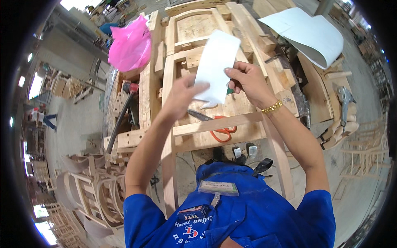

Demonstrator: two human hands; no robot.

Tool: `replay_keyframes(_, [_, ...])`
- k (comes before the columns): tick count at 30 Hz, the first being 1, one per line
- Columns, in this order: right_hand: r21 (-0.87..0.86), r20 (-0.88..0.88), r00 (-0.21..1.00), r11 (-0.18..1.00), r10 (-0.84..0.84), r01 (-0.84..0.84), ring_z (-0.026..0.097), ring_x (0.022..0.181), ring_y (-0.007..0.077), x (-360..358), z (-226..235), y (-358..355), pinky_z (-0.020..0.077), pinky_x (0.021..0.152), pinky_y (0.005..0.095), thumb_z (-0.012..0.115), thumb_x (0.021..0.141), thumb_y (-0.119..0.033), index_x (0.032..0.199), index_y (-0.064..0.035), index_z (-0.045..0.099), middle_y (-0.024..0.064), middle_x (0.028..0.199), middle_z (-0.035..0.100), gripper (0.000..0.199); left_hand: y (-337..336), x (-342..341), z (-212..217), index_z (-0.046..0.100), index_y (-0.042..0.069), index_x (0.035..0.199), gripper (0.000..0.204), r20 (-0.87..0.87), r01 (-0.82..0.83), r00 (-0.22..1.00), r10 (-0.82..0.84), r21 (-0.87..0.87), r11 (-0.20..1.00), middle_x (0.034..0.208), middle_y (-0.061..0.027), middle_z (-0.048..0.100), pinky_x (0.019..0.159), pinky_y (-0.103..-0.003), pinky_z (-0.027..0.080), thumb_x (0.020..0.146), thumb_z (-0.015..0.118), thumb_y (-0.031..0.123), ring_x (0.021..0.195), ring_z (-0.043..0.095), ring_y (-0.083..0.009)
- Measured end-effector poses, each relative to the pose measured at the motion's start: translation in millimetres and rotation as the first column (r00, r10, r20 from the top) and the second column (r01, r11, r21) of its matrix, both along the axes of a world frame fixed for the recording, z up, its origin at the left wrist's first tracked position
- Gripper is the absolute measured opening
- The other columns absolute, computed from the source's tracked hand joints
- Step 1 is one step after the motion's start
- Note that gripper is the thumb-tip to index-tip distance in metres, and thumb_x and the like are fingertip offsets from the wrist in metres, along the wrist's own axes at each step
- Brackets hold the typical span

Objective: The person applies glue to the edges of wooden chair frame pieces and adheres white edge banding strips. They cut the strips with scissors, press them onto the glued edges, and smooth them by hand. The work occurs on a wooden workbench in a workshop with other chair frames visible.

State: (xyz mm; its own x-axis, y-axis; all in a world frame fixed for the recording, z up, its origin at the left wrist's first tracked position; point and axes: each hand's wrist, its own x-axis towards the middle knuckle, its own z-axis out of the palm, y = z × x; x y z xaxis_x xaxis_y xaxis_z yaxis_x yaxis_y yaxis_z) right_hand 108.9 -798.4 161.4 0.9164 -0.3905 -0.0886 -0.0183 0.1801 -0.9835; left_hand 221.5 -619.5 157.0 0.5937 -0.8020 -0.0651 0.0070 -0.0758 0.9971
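Note:
A white, paper-like sheet [218,51] is raised over a pale wooden chair frame [219,124]. My right hand [250,80] pinches the sheet's right edge between thumb and fingers. A small green patch shows beneath the sheet, beside those fingers. At the opposite edge, my left hand [182,96] is smeared by motion, its fingers crossing the sheet's lower left; whether it grips cannot be made out. Scissors with orange handles [223,134] lie under the frame's near rail, dark blades pointing left. A small white scrap [209,105] rests just below the sheet.
Left on the workbench are a pink plastic bag [131,45] and a red-headed hammer [131,87]. A large curled white sheet [314,37] lies at the far right, above a grey metal tool [344,103]. Chair frames [89,186] stand on the left floor; a person [43,119] is far off.

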Motion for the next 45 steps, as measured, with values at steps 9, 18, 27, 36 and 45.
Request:
replay_keyframes(9, [-0.560, -0.633, 0.563, 0.188, 0.532, -0.807, 0.068, 0.076, 0.0320, -69.6, -27.4, 91.8, 0.0533, 0.068, 0.0450, 0.052, 0.086, -0.010, 0.093, -0.0001, 0.062, 0.0213, 0.084, 0.067, 0.016, 102.1, 1.1, -52.1, 0.052, -0.008, 0.115, 0.031, -0.333, -0.601, 0.768, 0.547, -0.081, 0.795, 0.099, -0.0170, 0.063, 0.063, -0.031, 0.055, 0.091, 0.055, 0.011, 0.082, 0.065, -0.0209])
replay_keyframes(18, [-0.784, -0.600, 0.775, -0.049, -0.201, -0.619, 0.058, 0.111, 0.0283, -38.6, -163.9, 121.4, 0.0490, 0.087, 0.0412, 0.053, 0.087, -0.020, 0.133, 0.0007, 0.044, 0.0209, 0.121, 0.058, 0.052, 83.3, -10.2, -53.2, 0.040, -0.003, 0.128, 0.035, -0.327, -0.575, 0.802, 0.500, -0.190, 0.796, 0.109, -0.0165, 0.060, 0.061, -0.030, 0.058, 0.095, 0.045, 0.006, 0.085, 0.067, -0.0239])
replay_keyframes(27, [-0.685, -0.702, 0.699, 0.400, -0.137, -0.610, 0.067, 0.082, 0.0331, -72.1, -152.1, 124.7, 0.0520, 0.070, 0.0457, 0.056, 0.085, -0.034, 0.112, -0.0075, 0.058, 0.0183, 0.088, 0.068, 0.038, 83.2, -15.8, -38.4, 0.043, -0.001, 0.130, 0.039, -0.302, -0.553, 0.802, 0.516, -0.049, 0.832, 0.112, -0.0115, 0.060, 0.067, -0.027, 0.056, 0.092, 0.051, 0.006, 0.087, 0.063, -0.0183])
replay_keyframes(36, [-0.405, -0.747, 0.661, 0.839, -0.074, -0.363, 0.063, 0.082, 0.0399, -203.1, -75.8, 124.2, 0.0488, 0.071, 0.0437, 0.070, 0.082, -0.038, 0.115, -0.0018, 0.052, 0.0213, 0.088, 0.064, 0.052, 85.2, -12.2, -50.1, 0.043, 0.002, 0.132, 0.037, -0.326, -0.421, 0.856, 0.402, 0.012, 0.907, 0.119, -0.0080, 0.057, 0.089, -0.034, 0.051, 0.095, 0.050, 0.007, 0.103, 0.060, -0.0174])
replay_keyframes(45, [-0.115, -0.560, 0.761, 0.879, 0.329, -0.464, 0.055, 0.109, 0.0401, -179.0, 15.3, 117.5, 0.0422, 0.095, 0.0402, 0.047, 0.095, -0.048, 0.141, 0.0118, 0.021, 0.0313, 0.116, 0.053, 0.080, 85.2, -40.5, -38.4, 0.050, 0.002, 0.126, 0.032, -0.509, -0.232, 0.836, 0.205, 0.011, 0.973, 0.114, -0.0082, 0.062, 0.091, -0.036, 0.051, 0.095, 0.053, 0.011, 0.103, 0.062, -0.0186])
